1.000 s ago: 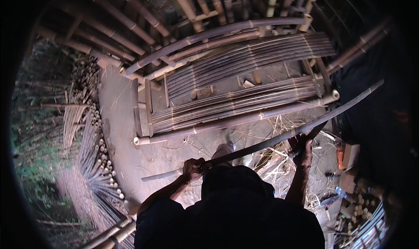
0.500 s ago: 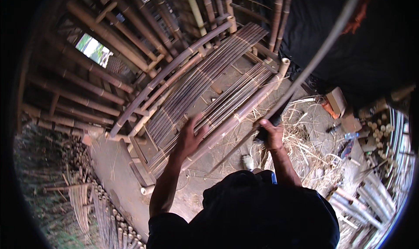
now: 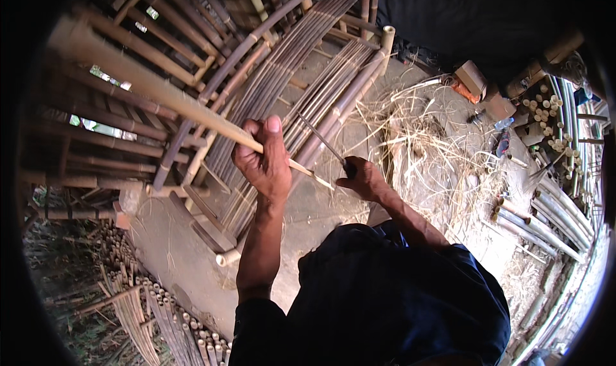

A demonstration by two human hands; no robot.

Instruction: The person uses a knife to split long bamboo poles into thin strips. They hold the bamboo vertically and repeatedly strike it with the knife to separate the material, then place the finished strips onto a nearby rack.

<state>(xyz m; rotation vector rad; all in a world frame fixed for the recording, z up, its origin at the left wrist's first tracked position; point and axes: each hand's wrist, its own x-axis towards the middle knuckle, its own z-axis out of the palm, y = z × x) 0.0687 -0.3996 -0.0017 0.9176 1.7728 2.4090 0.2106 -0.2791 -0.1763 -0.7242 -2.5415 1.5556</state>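
My left hand [image 3: 266, 160] is closed around a long bamboo strip [image 3: 192, 112], thumb up. The strip runs from the upper left, where it is blurred, through my fist to a thin pale end near my right hand. My right hand [image 3: 367, 181] grips a knife [image 3: 326, 141] by its dark handle. Its blade, seen almost edge-on, points up and left toward the bench and stays apart from the strip. Beyond both hands stands a bamboo bench [image 3: 337, 114] with a slatted seat and a curved back rail.
Pale bamboo shavings [image 3: 423, 131] litter the ground on the right. Cut bamboo poles [image 3: 529, 221] lie at the right, near a cardboard box [image 3: 470, 78] and a plastic bottle [image 3: 504, 124]. Stacked bamboo pieces [image 3: 186, 324] fill the lower left. Bamboo railings [image 3: 138, 103] rise behind the bench.
The strip has swung from the upper right to the upper left. My left hand, open before, now grips it; my right hand has let go of it and keeps the knife, now pointing up-left.
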